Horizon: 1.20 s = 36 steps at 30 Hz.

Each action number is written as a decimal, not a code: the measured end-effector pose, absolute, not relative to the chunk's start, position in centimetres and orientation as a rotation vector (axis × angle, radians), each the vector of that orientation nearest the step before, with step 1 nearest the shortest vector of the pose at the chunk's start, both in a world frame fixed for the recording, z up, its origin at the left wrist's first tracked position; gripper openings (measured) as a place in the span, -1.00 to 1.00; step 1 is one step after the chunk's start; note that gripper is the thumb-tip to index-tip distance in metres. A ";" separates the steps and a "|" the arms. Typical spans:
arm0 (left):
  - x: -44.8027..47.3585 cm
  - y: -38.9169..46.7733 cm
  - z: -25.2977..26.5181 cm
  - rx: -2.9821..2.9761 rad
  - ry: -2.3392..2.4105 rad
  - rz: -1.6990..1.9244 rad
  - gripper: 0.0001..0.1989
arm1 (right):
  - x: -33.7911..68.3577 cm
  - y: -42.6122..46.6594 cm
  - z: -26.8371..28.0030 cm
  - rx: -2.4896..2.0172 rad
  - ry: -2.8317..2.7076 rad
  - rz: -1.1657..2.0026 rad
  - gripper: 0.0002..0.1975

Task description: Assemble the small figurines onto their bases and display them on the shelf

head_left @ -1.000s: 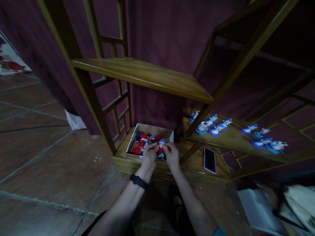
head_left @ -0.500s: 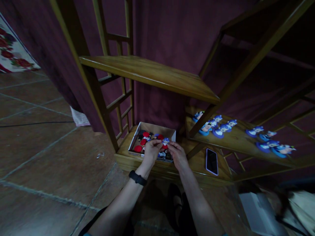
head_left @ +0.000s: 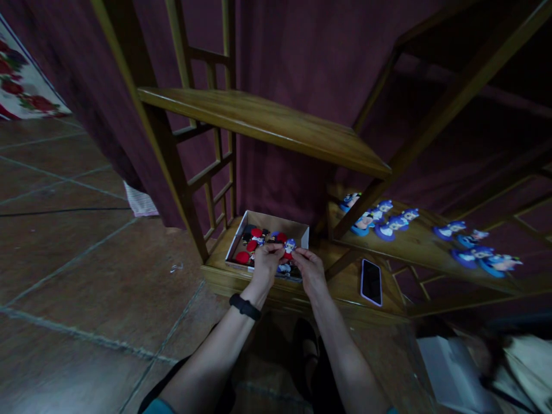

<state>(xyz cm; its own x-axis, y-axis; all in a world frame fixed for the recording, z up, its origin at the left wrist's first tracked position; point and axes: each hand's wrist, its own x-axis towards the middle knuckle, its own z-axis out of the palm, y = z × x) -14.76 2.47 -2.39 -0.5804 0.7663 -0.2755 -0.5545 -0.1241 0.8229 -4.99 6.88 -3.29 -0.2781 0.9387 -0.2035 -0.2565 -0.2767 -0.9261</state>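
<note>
Between my two hands is a small figurine (head_left: 290, 247) with blue-purple hair and a red base. My left hand (head_left: 267, 265) pinches it from the left, and my right hand (head_left: 311, 269) grips its right side with closed fingertips. Both hands are over the front of an open cardboard box (head_left: 233, 244). Inside the box lie several more figurines with red round bases (head_left: 242, 257) and dark or blue parts. My left hand hides some of them.
The box stands on the low board of a wooden shelf (head_left: 219, 269). To its right lies a phone (head_left: 371, 282). Several blue-based figurines (head_left: 390, 226) stand on the higher shelf at right. Above the box juts a wooden shelf board (head_left: 267, 123). A pale box (head_left: 448, 368) is on the floor at lower right.
The view has shifted slightly. Both hands still hold the figurine over the box, with hardly any movement.
</note>
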 end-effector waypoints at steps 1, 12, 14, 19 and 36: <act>-14.7 2.5 -2.4 0.260 1.228 1.843 -0.83 | -5.1 6.9 -3.4 -1.034 -1.028 1.692 -0.68; -14.7 2.2 -2.0 0.282 1.160 1.784 -0.77 | -4.2 7.4 -3.0 -0.929 -1.327 1.638 -0.70; -14.8 2.3 -2.2 0.292 1.177 1.777 -0.75 | -4.3 7.4 -2.7 -0.933 -1.350 1.632 -0.67; -15.3 2.9 -3.0 0.402 1.250 1.768 -0.77 | -4.5 7.4 -2.5 -0.969 -1.385 1.621 -0.64; -13.9 3.5 -4.4 0.435 1.516 1.836 -0.87 | -4.4 7.6 -4.9 -1.103 -1.254 1.458 -0.72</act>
